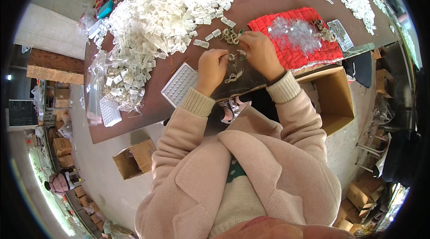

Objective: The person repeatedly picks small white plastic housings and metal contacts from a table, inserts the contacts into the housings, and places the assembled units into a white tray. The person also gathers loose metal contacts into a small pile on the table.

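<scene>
Both my hands work close together over the brown table [170,66], near its front edge. The fingers of my left hand [212,71] are pinched together beside a small beige coil [231,57]; what lies between them is too small to name. My right hand [261,54] has its fingers bent and drawn together, their tips partly hidden, just right of a cluster of beige ring-like coils [230,37]. A loose beige looped piece [234,77] rests on the table below my fingers. Left of my left hand lies a white tray [180,85] with rows of small bumps or cells.
A large heap of small translucent white cases [165,8] covers the table's far and left parts. At right, a red quilted cloth [291,62] bears clear plastic bits [293,33]. Another celled tray [340,34] lies beyond it. Cardboard boxes [338,100] [134,158] stand below the table edge.
</scene>
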Demonstrator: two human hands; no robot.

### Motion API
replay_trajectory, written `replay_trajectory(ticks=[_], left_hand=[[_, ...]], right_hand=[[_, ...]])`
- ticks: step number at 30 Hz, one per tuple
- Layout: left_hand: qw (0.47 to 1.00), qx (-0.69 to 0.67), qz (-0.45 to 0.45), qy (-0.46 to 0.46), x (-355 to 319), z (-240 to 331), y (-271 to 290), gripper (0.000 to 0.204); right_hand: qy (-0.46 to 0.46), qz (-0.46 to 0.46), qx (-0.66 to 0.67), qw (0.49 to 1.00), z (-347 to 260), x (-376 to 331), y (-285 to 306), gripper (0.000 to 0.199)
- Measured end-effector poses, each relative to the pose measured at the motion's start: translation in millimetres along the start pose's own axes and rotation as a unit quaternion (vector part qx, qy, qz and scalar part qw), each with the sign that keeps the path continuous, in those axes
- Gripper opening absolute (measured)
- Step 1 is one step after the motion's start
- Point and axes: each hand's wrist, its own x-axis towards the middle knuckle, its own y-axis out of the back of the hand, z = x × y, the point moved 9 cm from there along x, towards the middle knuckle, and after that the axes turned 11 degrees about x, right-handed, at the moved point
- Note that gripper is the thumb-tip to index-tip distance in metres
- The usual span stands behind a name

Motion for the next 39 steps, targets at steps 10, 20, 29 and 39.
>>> replay_trajectory(ticks=[10, 20, 29, 39], left_hand=[[0.998, -0.007, 0.057, 0.017, 7.4, -16.1, 9.4, 0.018], [0.953, -0.235, 0.013, 0.192, 19.0, -42.7, -10.5, 0.019], [0.939, -0.293, 0.037, 0.178, 12.6, -25.5, -0.2, 0.014], [0.954, -0.245, -0.001, 0.171, 6.0, -34.8, -6.6, 0.012]], right_hand=[[0.018, -0.087, -0.170, 0.981, 28.9, 42.6, -63.2, 0.012], [0.060, -0.056, -0.003, 0.997, 11.1, 32.1, -38.4, 0.010], [0.031, -0.013, 0.112, 0.993, -8.5, 18.6, -11.6, 0.013], [0.008, -0.018, 0.137, 0.990, 6.4, 11.8, -11.6, 0.016]])
